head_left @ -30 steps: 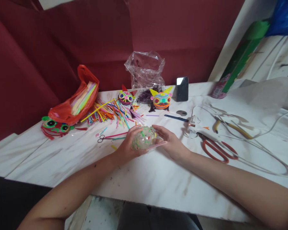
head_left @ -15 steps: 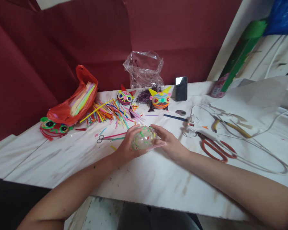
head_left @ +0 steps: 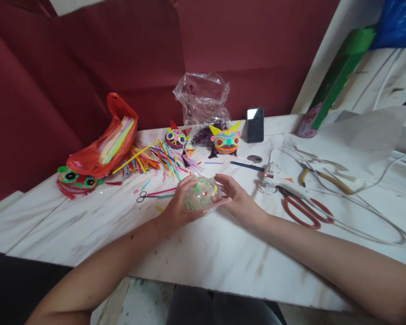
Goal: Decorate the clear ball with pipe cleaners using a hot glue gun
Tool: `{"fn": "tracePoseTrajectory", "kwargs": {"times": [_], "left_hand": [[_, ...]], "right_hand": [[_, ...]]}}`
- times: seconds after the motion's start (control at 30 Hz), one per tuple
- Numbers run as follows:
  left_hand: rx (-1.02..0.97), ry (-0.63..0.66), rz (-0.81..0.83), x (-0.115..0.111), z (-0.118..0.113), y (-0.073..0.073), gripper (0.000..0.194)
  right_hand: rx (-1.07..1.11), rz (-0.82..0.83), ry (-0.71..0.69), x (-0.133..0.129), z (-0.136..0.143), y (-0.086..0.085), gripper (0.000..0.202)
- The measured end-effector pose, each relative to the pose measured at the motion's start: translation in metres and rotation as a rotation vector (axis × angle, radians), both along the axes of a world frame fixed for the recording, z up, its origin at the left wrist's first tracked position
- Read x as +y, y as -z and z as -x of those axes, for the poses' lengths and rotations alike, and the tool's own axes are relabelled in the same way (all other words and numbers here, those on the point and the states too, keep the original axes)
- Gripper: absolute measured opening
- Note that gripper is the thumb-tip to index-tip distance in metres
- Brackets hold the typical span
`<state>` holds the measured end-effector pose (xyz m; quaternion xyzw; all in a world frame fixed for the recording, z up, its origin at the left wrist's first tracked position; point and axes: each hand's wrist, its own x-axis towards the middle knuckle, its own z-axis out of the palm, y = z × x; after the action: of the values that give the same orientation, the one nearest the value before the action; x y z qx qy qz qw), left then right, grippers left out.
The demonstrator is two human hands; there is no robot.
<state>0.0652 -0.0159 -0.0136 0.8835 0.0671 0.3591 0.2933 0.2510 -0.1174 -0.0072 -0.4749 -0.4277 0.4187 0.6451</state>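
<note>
A clear round ball [head_left: 200, 195] with green, red and yellow flecks rests in my left hand [head_left: 176, 205], whose fingers wrap its left side and underside. My right hand [head_left: 238, 198] is at the ball's right side, thumb and fingers curved round a thin pink pipe cleaner [head_left: 219, 204]. That strip runs along the lower right of the ball; its far end is hidden. Small scissors [head_left: 142, 196] lie left of my left hand, beside a red strip. A white hot glue gun [head_left: 274, 180] lies right of my right hand.
Finished animal-face figures stand at the back, one with yellow horns [head_left: 226, 141]. A red bag [head_left: 94, 158] and loose pipe cleaners [head_left: 149, 158] lie left. Red-handled scissors [head_left: 302, 212], pliers [head_left: 328, 180] and a looping cable occupy the right. A phone [head_left: 255, 125] leans at the back.
The ball has turned slightly and shifted a little left in my left hand. The pink strip's right end has moved slightly up and left with my right hand's fingers.
</note>
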Motion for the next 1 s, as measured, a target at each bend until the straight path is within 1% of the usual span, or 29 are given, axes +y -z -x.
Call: {"fn": "tracePoseTrajectory", "kwargs": {"times": [0.13,0.33,0.43,0.57,0.8,1.0], "left_hand": [[-0.020,0.012,0.021,0.0029,0.0005,0.0028,0.077],[-0.037,0.016,0.049,0.0004,0.0005,0.0024,0.075],[-0.026,-0.002,0.040,-0.0003,0.0010,0.0012,0.075],[-0.042,-0.039,0.004,0.0009,0.0017,0.0028,0.076],[-0.037,-0.047,0.013,0.0020,0.0041,0.0068,0.076],[-0.038,-0.041,-0.012,-0.0010,0.0037,0.0030,0.074]], "right_hand": [[-0.045,-0.006,-0.016,-0.0005,0.0008,-0.0011,0.050],[-0.078,0.003,-0.028,-0.0020,-0.0003,-0.0040,0.049],[-0.087,0.002,-0.017,-0.0039,-0.0001,-0.0064,0.046],[-0.031,-0.019,-0.012,-0.0059,0.0010,-0.0089,0.034],[0.113,0.003,-0.020,-0.0046,0.0034,-0.0076,0.036],[0.186,0.012,-0.022,-0.0033,0.0043,-0.0092,0.033]]}}
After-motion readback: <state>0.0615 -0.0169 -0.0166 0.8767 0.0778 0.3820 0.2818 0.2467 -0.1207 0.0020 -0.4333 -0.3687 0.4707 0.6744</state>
